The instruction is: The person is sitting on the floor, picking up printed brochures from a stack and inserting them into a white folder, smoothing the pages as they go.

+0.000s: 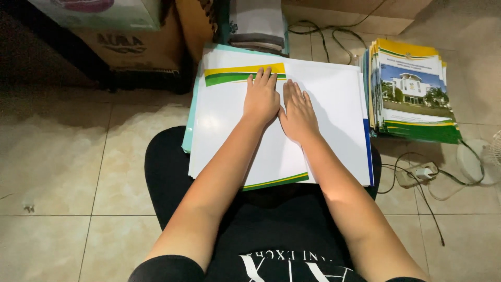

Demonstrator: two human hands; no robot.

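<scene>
A large white glossy sheet (334,104) with green and yellow bands at its top and bottom edges lies on a stack of sheets (190,120) on the floor in front of my lap. My left hand (262,96) lies flat on the sheet near its middle fold, fingers pointing away and reaching the green and yellow band. My right hand (297,112) presses flat beside it, slightly nearer to me. The two hands touch side by side. Neither hand grips anything.
A pile of printed covers (415,89) with a building photo stands to the right. Cardboard boxes (130,42) stand at the back left. Cables and a power adapter (417,175) lie on the tiled floor at right, beside a small white fan (482,159).
</scene>
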